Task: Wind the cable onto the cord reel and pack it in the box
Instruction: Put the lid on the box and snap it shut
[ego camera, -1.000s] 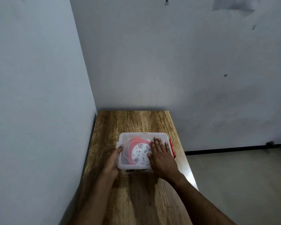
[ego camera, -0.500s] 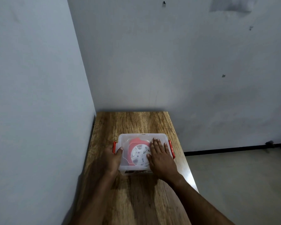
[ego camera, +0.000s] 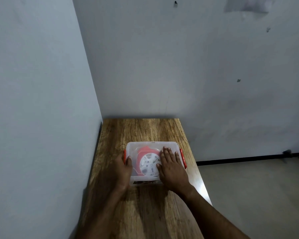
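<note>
A clear plastic box (ego camera: 136, 147) with its lid on stands on the wooden table (ego camera: 145, 130). Through the lid I see the red and white cord reel (ego camera: 148, 163) lying flat inside. Red latches sit on both short sides, the left latch (ego camera: 124, 153) and the right latch (ego camera: 183, 158). My left hand (ego camera: 123, 171) wraps the box's left side over the latch, thumb resting on the lid. My right hand (ego camera: 172, 167) lies flat on the right half of the lid, fingers together. No loose cable shows.
The table fits into a corner, with a grey wall close on the left and another behind it. Its right edge drops to a pale floor (ego camera: 248, 195) with a black skirting strip (ego camera: 240, 159). Bare wood lies beyond the box and in front of it.
My left hand moved from the box's near-left corner onto the left side, and the red left latch now shows folded up against the lid. My right hand stayed pressed on the lid.
</note>
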